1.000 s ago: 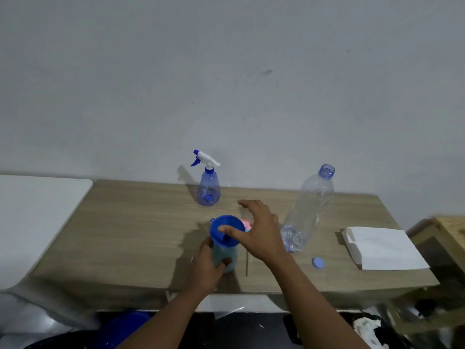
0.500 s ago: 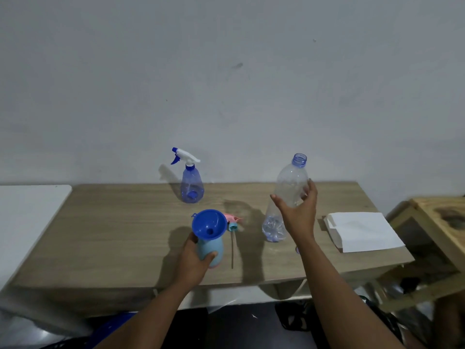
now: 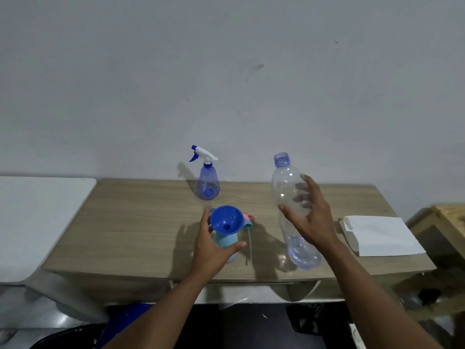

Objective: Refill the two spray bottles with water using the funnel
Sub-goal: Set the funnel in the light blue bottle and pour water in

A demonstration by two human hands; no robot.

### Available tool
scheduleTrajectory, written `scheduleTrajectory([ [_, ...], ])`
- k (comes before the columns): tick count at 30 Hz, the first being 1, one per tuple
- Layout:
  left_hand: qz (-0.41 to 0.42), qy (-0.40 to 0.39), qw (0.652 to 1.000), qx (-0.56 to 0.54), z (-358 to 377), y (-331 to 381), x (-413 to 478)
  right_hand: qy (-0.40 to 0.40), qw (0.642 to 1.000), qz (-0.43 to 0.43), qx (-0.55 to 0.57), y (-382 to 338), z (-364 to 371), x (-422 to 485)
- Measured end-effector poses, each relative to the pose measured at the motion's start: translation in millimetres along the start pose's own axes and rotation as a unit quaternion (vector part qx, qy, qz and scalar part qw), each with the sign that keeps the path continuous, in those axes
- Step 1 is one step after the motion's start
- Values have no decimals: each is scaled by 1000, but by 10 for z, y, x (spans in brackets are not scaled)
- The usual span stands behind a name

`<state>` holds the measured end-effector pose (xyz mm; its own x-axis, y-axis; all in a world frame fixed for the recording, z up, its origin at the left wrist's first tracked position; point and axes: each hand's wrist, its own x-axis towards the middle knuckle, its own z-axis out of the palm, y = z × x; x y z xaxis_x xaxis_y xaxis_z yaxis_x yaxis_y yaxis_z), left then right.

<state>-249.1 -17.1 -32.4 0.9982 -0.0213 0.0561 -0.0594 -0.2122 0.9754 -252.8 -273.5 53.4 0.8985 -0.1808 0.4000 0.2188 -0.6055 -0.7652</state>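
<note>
A blue funnel [image 3: 226,219] sits in the neck of a light-blue spray bottle [image 3: 226,240] near the table's front edge, and my left hand [image 3: 211,245] grips that bottle's body. Its pink and teal spray head [image 3: 248,221] with a dip tube lies on the table just right of it. My right hand [image 3: 310,219] is wrapped around a large clear water bottle [image 3: 289,195], uncapped, lifted and tilted slightly, with a little water at its base. A second, blue spray bottle [image 3: 208,183] with a white and blue trigger stands at the back by the wall.
The wooden table [image 3: 141,222] runs against a grey wall. A folded white paper [image 3: 380,234] lies at its right end. A white surface [image 3: 37,217] adjoins on the left, and a wooden piece of furniture [image 3: 450,220] stands at the far right.
My right hand left the funnel, went right to the clear water bottle, took hold of it and lifted it off the table. My left hand stayed on the light-blue bottle.
</note>
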Motion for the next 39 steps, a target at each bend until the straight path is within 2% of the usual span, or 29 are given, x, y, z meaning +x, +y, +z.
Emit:
scheduleTrajectory([
  [3,3,5,1000,6,-12,65,62,-107,991,-2,-76,-63,-32,-9],
  [6,12,15,1000,13,-24,82,111,-198,961,-28,-191,-103,-71,-8],
  [11,34,9,999,15,-49,99,111,-279,905,-72,-313,-199,-99,47],
  [16,28,1,999,17,-61,95,118,-293,872,-96,-379,-272,-101,129],
  [26,22,4,999,35,-49,151,150,-300,832,-122,-451,-333,-65,200],
  [39,10,12,999,29,-38,135,148,-294,809,-148,-487,-369,-56,258],
])
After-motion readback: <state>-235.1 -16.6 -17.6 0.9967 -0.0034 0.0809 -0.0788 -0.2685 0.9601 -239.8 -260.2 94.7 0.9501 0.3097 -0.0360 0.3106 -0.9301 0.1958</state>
